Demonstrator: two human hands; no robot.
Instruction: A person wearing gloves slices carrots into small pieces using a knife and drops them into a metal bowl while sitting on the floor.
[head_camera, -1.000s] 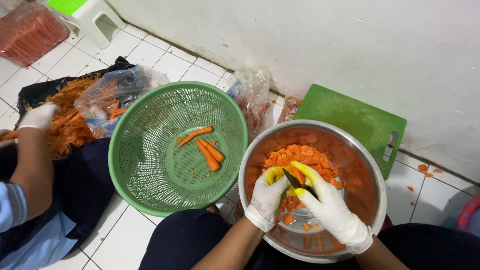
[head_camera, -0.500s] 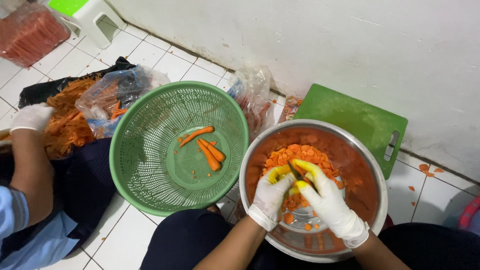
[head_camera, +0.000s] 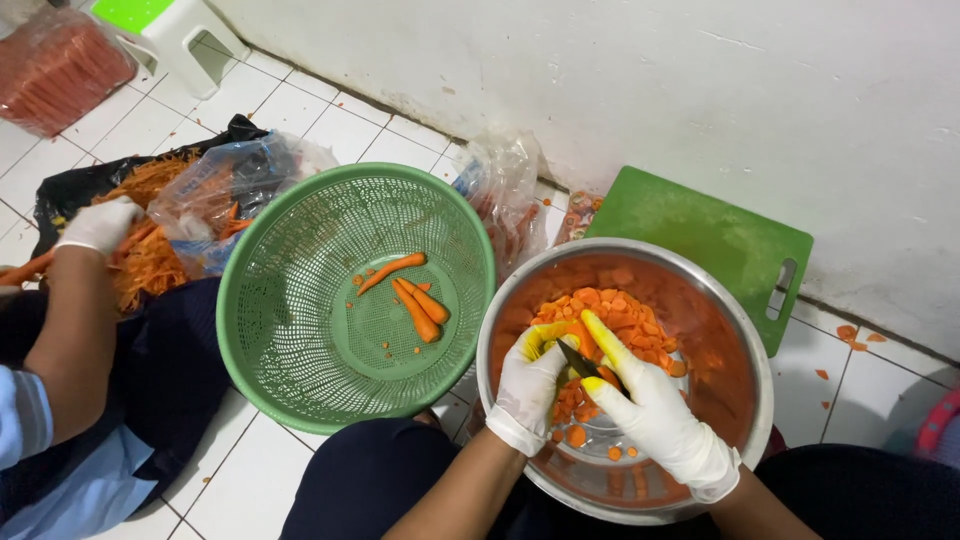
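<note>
Right hand, gloved, is gripping a knife over the steel bowl; left hand is clamping a carrot piece above the slices. Blade is passing just beside the left fingers: wet gloves may slip, risking a cut. Green basket is touching the bowl.

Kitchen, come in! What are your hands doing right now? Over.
Left hand grips carrot over steel bowl. Right hand grips knife, cutting. Sliced carrot piled below. Nothing blocking.
</note>
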